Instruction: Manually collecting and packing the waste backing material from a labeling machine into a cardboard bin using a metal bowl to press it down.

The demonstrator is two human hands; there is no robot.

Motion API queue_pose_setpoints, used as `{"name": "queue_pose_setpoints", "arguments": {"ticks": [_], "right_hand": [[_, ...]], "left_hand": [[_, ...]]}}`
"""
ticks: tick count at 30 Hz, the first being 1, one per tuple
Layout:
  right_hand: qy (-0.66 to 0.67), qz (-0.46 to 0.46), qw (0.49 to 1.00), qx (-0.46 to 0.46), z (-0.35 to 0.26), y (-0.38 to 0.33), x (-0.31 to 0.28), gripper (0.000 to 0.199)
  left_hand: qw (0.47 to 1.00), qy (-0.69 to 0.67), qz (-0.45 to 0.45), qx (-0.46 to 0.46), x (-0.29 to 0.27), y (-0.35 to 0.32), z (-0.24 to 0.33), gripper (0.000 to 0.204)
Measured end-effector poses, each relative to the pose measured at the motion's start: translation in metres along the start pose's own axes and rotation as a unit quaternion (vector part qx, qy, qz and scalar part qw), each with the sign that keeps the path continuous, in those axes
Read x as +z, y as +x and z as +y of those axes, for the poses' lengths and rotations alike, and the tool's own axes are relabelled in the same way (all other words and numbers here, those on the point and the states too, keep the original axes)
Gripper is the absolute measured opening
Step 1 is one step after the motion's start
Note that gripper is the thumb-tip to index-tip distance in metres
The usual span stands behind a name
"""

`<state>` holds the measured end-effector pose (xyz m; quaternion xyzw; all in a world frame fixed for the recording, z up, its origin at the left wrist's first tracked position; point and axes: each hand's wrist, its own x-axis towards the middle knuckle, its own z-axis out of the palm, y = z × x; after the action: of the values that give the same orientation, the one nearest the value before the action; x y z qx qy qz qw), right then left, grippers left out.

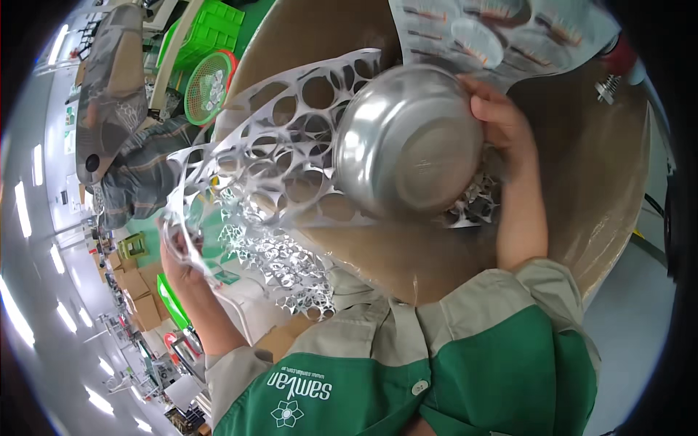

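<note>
Person wears a khaki-grey work shirt (378,320) with long sleeves, cuffs ending near the wrists, collar open at the front. Over it a green apron or vest (502,378) with a white button (419,387) at the strap and a white printed flower emblem with lettering on the chest. Both hands, left hand (182,261) and right hand (502,120), are bare, no gloves.

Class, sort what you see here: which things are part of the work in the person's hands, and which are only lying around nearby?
In hand:
- metal bowl, gripped by the right hand
- white punched sheet full of round holes, held at its edge by the left hand
- brown table under both

Lying about:
- green basket
- printed sheet
- cardboard boxes
- metal bolt
</note>
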<state>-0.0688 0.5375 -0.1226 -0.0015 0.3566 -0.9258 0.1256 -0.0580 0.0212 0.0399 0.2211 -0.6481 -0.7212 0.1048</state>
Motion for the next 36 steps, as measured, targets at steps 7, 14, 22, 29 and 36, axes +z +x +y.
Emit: {"name": "queue_pose_setpoints", "arguments": {"ticks": [7, 14, 22, 29, 36], "right_hand": [[-0.514, 0.225, 0.823, 0.088, 0.163, 0.013, -0.106, 0.060], [-0.631, -0.153, 0.737, 0.190, 0.034, 0.015, 0.000, 0.044], [0.025, 0.445, 0.891, -0.092, 0.156, -0.031, -0.204, 0.061], [-0.674, 0.168, 0.629, 0.349, 0.168, -0.012, -0.130, 0.046], [-0.639, 0.070, 0.766, -0.018, 0.037, 0.025, 0.011, 0.039]], "left_hand": [[0.976, 0.079, 0.000, 0.205, -0.132, 0.005, 0.047, 0.039], [0.957, 0.287, -0.022, 0.031, -0.264, -0.001, -0.054, 0.036], [0.729, 0.638, 0.009, 0.246, -0.186, 0.041, -0.032, 0.034], [0.611, 0.587, -0.412, 0.336, 0.170, -0.046, 0.012, 0.059], [0.424, 0.703, -0.503, 0.270, 0.185, -0.040, -0.042, 0.054]]}}
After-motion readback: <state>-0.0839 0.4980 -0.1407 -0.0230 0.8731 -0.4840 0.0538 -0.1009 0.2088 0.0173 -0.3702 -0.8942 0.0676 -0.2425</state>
